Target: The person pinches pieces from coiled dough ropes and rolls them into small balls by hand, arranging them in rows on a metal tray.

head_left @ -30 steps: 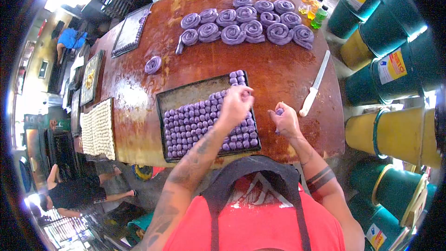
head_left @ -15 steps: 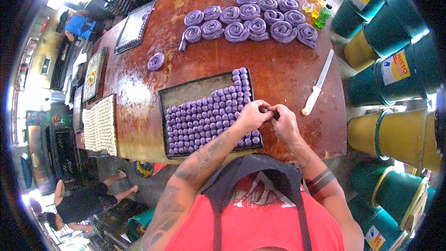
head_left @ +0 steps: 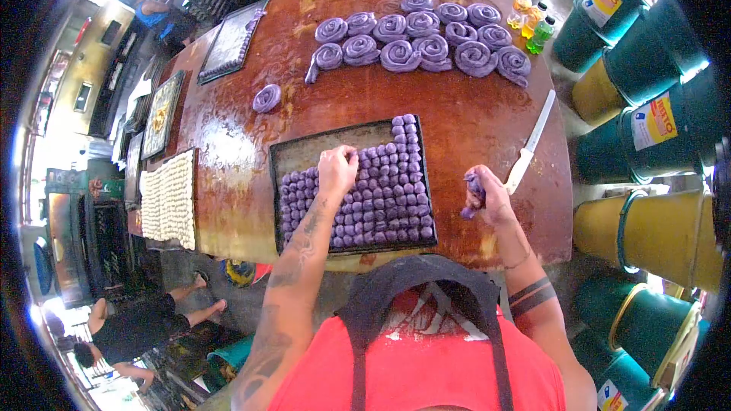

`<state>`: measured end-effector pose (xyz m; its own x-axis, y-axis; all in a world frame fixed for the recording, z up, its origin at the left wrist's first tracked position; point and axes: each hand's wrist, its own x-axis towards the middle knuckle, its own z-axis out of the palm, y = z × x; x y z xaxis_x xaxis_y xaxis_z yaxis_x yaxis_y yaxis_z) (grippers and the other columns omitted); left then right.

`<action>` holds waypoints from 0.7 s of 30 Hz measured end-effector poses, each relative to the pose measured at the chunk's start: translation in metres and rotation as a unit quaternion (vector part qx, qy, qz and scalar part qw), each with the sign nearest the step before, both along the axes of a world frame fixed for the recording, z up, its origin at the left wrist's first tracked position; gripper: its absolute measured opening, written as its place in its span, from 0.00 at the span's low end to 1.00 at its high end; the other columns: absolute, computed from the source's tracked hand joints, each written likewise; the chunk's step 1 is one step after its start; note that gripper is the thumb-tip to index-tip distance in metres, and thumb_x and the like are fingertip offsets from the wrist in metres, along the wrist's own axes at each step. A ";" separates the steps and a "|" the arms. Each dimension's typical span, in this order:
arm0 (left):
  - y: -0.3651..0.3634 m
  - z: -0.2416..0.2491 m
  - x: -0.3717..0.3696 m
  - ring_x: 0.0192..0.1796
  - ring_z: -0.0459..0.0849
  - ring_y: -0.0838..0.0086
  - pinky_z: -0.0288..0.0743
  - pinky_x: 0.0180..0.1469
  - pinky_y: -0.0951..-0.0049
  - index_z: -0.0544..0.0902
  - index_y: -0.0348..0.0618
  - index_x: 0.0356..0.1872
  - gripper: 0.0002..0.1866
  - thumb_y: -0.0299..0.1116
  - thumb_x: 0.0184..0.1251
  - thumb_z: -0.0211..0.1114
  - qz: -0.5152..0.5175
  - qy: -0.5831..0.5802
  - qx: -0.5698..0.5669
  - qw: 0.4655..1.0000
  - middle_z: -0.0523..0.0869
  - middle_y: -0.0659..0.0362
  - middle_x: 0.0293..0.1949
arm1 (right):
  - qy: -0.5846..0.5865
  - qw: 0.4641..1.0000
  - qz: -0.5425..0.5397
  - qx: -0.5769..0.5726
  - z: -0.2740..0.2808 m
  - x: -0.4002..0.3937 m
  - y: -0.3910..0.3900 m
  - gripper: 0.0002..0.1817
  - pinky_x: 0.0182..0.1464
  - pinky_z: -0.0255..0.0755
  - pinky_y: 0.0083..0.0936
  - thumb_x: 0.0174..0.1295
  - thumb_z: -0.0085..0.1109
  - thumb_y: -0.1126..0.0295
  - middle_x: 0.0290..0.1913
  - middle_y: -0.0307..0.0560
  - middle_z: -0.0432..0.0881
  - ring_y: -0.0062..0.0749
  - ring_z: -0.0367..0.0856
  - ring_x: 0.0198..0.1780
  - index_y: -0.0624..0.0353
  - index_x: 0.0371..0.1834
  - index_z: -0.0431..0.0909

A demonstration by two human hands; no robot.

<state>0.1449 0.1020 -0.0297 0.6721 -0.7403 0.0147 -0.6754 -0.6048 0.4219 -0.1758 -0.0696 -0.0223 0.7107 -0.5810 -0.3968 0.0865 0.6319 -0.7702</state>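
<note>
A dark baking tray (head_left: 304, 141) on the table holds rows of small purple dough balls (head_left: 373, 196), with bare metal along its far left part. Over the far edge of these rows is my left hand (head_left: 337, 170), its fingers pinched together; whatever sits between the fingertips is hidden. To the right of the tray, my right hand (head_left: 493, 196) is closed around a lump of purple dough (head_left: 474, 186), which bulges out at both ends of the fist. A knife (head_left: 530, 141) with a white handle lies just beyond that hand.
Several purple dough coils (head_left: 421, 23) lie at the back, one separate coil (head_left: 266, 97) at left. Left are a tray of pale dough pieces (head_left: 169, 198) and a partly filled tray (head_left: 232, 46). Bottles (head_left: 541, 35) stand at the far right corner, green bins (head_left: 653, 128) beyond. Two people are at left.
My hands have parted. The left moved left over the tray to the far edge of the rows; the right moved slightly right, with the purple dough now showing in its grip.
</note>
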 end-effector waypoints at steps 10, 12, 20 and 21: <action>-0.056 0.064 -0.118 0.57 0.77 0.53 0.71 0.63 0.60 0.85 0.44 0.50 0.16 0.28 0.60 0.67 -0.225 0.090 -0.259 0.935 0.81 0.47 0.51 | 0.308 0.875 0.035 -0.371 0.015 0.019 0.015 0.14 0.36 0.73 0.30 0.60 0.67 0.64 0.27 0.40 0.82 0.27 0.76 0.31 0.63 0.28 0.76; -0.068 0.069 -0.141 0.56 0.80 0.56 0.74 0.61 0.61 0.85 0.42 0.50 0.15 0.29 0.61 0.68 -0.319 0.150 -0.241 0.904 0.83 0.49 0.48 | 0.315 0.865 0.045 -0.387 0.011 0.020 0.018 0.12 0.38 0.74 0.30 0.61 0.64 0.66 0.29 0.43 0.84 0.28 0.78 0.33 0.65 0.30 0.78; -0.061 0.059 -0.152 0.45 0.86 0.60 0.79 0.53 0.66 0.86 0.38 0.42 0.10 0.29 0.61 0.68 -0.195 0.265 -0.166 0.930 0.87 0.52 0.41 | 0.229 0.855 0.000 -0.465 0.047 0.021 0.032 0.11 0.53 0.77 0.33 0.56 0.62 0.76 0.41 0.53 0.87 0.44 0.86 0.47 0.62 0.43 0.83; -0.060 0.054 -0.153 0.42 0.87 0.65 0.80 0.49 0.68 0.86 0.37 0.41 0.10 0.30 0.61 0.69 -0.151 0.306 -0.172 0.924 0.89 0.53 0.39 | 0.194 0.883 -0.062 -0.423 0.039 0.022 0.034 0.13 0.52 0.78 0.34 0.53 0.65 0.75 0.41 0.55 0.87 0.45 0.86 0.46 0.62 0.42 0.82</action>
<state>-0.0085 0.0422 0.0248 0.3967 -0.9174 -0.0310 -0.3618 -0.1874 0.9132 -0.1541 -0.0358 0.0171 0.5270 -0.8497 0.0169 -0.2595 -0.1799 -0.9488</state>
